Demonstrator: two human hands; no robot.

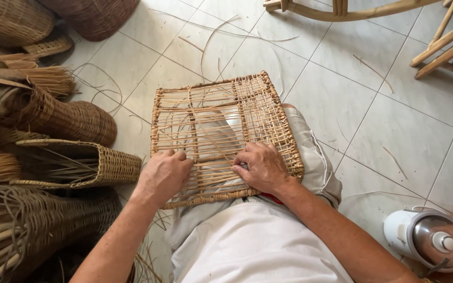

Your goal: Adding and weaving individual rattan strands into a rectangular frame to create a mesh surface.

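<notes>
A square woven rattan panel (pixel 213 99) lies flat across my lap, its right part tightly woven and its left part still an open grid of strands. My left hand (pixel 164 174) rests on the panel's near left edge, fingers curled over loose horizontal strands. My right hand (pixel 260 166) presses on the near right part, fingertips pinching a thin rattan strand (pixel 213 159) where the dense weave meets the open part. My grey-trousered knee (pixel 310 157) shows under the panel.
Several woven baskets (pixel 74 162) and bundles of rattan (pixel 48 78) crowd the left side. Loose strands (pixel 221 31) lie on the tiled floor. Wooden chair legs (pixel 446 47) stand at top right. A white and metal jug (pixel 428 238) sits at bottom right.
</notes>
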